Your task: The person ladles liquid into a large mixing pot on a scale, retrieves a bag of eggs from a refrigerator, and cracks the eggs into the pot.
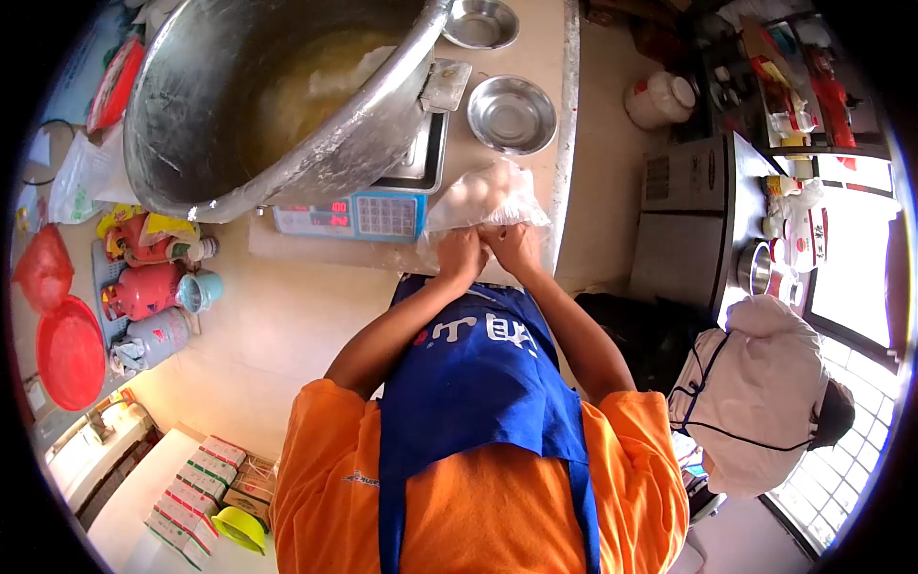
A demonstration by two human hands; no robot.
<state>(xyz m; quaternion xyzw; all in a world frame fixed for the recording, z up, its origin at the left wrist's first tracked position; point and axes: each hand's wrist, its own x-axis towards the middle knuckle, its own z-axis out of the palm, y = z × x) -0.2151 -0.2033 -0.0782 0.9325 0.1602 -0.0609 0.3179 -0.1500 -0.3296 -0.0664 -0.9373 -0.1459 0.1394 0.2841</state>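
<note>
At the near edge of the worktable lies a clear plastic bag with pale, rounded contents that I cannot identify. My left hand and my right hand meet at the bag's near end, fingers closed and pinching its gathered plastic. The fingertips are partly hidden by the hands and the film. Just left of the bag stands a blue digital scale with lit red digits. A large metal pot covers part of the scale in this view; it holds yellowish liquid and a whitish mass.
Two steel bowls, a nearer one and a farther one, stand right of the pot. At left are a red basin and red gas cylinder. A person in a pale top is at right, near a counter.
</note>
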